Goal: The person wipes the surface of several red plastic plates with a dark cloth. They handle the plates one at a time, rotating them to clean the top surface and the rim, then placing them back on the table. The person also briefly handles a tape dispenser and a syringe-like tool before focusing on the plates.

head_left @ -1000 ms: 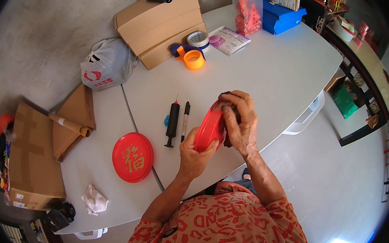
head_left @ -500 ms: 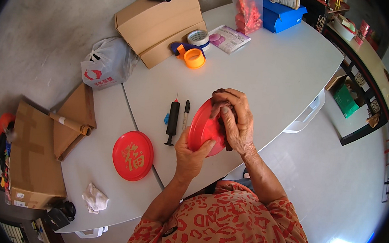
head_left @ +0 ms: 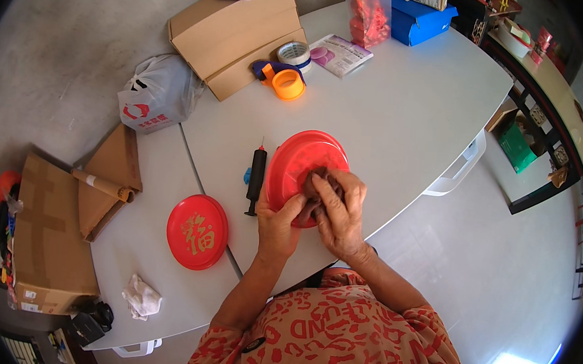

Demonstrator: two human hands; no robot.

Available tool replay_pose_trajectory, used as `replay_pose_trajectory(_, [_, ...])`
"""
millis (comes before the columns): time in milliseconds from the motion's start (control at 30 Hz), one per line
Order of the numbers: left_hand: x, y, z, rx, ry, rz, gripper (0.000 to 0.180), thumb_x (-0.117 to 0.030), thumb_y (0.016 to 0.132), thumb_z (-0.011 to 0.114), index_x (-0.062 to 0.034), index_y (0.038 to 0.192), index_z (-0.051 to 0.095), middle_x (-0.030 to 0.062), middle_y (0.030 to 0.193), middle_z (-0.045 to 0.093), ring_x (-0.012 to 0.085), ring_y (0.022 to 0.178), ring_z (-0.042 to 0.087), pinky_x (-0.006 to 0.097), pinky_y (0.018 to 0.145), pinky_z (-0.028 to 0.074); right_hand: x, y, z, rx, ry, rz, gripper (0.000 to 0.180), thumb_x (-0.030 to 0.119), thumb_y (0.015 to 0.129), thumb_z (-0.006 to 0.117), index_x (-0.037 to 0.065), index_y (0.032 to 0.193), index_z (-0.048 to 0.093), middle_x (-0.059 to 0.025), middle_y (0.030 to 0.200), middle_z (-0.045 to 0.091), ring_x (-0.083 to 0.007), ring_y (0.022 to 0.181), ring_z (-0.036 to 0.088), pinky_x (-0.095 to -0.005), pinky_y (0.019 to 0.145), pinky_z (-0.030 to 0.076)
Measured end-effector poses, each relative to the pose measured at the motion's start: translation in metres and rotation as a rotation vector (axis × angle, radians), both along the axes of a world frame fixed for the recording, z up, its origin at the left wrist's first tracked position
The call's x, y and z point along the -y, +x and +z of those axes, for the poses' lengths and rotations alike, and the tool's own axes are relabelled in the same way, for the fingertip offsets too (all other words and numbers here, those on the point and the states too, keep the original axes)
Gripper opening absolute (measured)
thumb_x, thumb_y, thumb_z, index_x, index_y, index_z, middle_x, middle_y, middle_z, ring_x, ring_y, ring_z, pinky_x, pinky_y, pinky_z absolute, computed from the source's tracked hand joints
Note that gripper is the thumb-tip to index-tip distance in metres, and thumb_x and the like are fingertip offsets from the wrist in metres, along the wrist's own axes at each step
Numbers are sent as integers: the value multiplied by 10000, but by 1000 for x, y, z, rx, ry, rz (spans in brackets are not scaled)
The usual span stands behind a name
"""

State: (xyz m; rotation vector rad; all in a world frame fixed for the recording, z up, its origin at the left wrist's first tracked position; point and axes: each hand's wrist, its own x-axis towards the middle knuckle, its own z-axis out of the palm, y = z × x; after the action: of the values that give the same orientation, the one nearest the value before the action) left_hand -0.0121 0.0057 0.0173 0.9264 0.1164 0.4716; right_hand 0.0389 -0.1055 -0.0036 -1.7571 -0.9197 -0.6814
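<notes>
A round red plastic plate (head_left: 300,154) is held above the table's near edge, its broad face turned up toward me. My left hand (head_left: 278,229) grips the lower left of its rim, thumb on top. In my right hand (head_left: 341,213) is a bunched brown cloth (head_left: 317,187), pressed against the plate's face near its lower right. To the left, another red plate (head_left: 197,233) with a gold character lies on the table, seemingly stacked on a like one. A black hand pump (head_left: 256,180) with a needle tip lies beside the held plate.
Orange tape dispenser (head_left: 287,84), tape roll (head_left: 294,53), cardboard box (head_left: 237,41) and purple-white booklet (head_left: 341,54) sit at the back. Further right stand a clear bin (head_left: 368,15) and blue box (head_left: 420,22). A plastic bag (head_left: 158,96) and white cloth (head_left: 141,297) lie leftward.
The plate has tilted to show more of its face and now hides the marker. My right hand has moved the cloth down from the upper rim onto the face.
</notes>
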Motion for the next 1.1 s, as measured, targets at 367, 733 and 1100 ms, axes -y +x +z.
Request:
replay_pose_trajectory(367, [7, -4, -4, -25, 279, 56, 457, 82, 809, 644, -33, 1237, 534, 38, 1099, 608, 118, 960, 598, 272, 844, 514, 7, 24, 30, -161, 114, 111, 446, -48, 752, 623, 38, 1189, 620, -148, 1222, 514, -311, 1108, 491, -396, 932, 439])
replay_pose_trajectory(733, [6, -18, 7, -160, 754, 51, 273, 14, 810, 697, -24, 1059, 592, -18, 883, 600, 37, 766, 524, 207, 692, 467, 20, 31, 51, -311, 62, 175, 259, 22, 770, 676, 48, 1027, 648, -130, 1076, 548, -282, 1008, 527, -365, 840, 486])
replay_pose_trajectory(1100, [5, -8, 5, -61, 795, 75, 254, 12, 782, 730, -13, 1005, 611, 3, 857, 638, 56, 754, 553, 223, 680, 484, 21, 26, 53, -149, 50, 196, 235, 9, 765, 677, 57, 990, 630, -115, 1026, 570, -282, 979, 560, -365, 792, 500])
